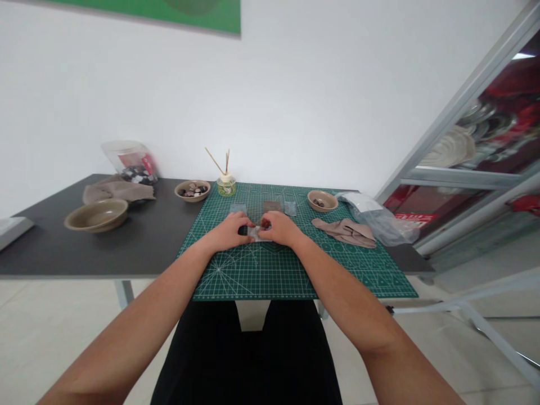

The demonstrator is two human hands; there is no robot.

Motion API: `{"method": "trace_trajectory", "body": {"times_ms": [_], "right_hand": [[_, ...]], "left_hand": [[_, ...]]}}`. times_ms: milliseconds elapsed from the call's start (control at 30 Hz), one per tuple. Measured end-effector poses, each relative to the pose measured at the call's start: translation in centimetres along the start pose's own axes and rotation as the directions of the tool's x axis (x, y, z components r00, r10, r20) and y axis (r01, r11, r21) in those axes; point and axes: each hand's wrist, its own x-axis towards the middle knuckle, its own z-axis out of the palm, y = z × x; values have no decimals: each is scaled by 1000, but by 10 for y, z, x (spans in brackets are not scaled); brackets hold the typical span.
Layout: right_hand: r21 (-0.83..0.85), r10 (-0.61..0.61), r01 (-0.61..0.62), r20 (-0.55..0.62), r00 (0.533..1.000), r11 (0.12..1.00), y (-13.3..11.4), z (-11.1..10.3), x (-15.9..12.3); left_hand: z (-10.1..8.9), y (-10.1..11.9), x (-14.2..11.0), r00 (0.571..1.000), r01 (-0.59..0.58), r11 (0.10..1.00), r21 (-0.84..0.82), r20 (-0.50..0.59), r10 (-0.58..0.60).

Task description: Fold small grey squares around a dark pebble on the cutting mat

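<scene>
Both hands meet over the green cutting mat [261, 278], at a small whitish, see-through packet that looks like a plastic bag [254, 234]. My left hand [231, 231] pinches its left side between thumb and fingers. At the packet's right side, my right hand [282, 228] is closed with its fingertips curled in. Something small and reddish-brown shows by those fingertips; I cannot tell what it is. Just beyond the hands lie a flat clear packet [238, 207], a brownish flat square [272, 206] and a bluish clear packet [291, 208].
Stones fill a bowl [193, 191] at the back left; another bowl [322, 201] at right holds a few. Nearby are a reed diffuser [226, 184], a crumpled cloth [348, 233] and a plastic bag [382, 218]. A large bowl [97, 216] and a clear tub [133, 163] stand left.
</scene>
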Motion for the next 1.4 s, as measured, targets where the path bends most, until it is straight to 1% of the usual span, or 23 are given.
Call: {"method": "trace_trajectory", "body": {"times_ms": [67,167,300,367,433,533,600,700,800,900,967,1100,1233,1400], "right_hand": [[1,-22,22,24,999,1000,-1,-1,-1],[29,-89,88,52,995,996,-4,0,-2],[76,-162,159,41,986,984,-5,4,-1],[86,-146,143,31,989,986,-4,5,1],[72,-100,98,19,995,993,-3,5,1],[-7,-37,37,-17,999,999,-2,2,1],[-59,-20,18,-32,999,998,-4,-1,-1],[-67,-30,30,7,1000,997,-5,-4,-3],[-9,-76,77,64,995,997,-6,-3,-4],[52,-136,132,68,988,990,-6,0,-3],[63,-148,144,53,988,988,-6,1,-2],[19,-77,76,11,997,997,-4,3,-1],[-24,-12,11,-18,1000,1000,-4,1,-1],[45,-33,31,57,998,999,-9,-6,-4]], "left_hand": [[0,0,0,1000,3,1000,-5,0,-3],[-1,1,0,1000,5,1000,-1,-2,-5],[-1,2,-1,1000,-7,1000,-3,-13,7],[0,1,-1,1000,-8,1000,-7,-11,8],[0,0,-1,1000,-7,1000,-5,-12,7],[1,-1,0,1000,-6,1000,-2,-13,6],[1,-2,0,1000,-5,1000,-1,-8,5],[1,-1,0,1000,-4,1000,-3,-6,4],[-1,1,0,1000,0,1000,-7,-6,0],[-2,4,0,1000,0,1000,-9,-6,-1],[-3,5,0,1000,-3,1000,-12,-5,3],[-2,4,0,1000,2,1000,-6,-4,-2],[-1,3,0,1000,12,1000,1,11,-12],[-3,4,0,1000,9,1000,-10,13,-9]]}}
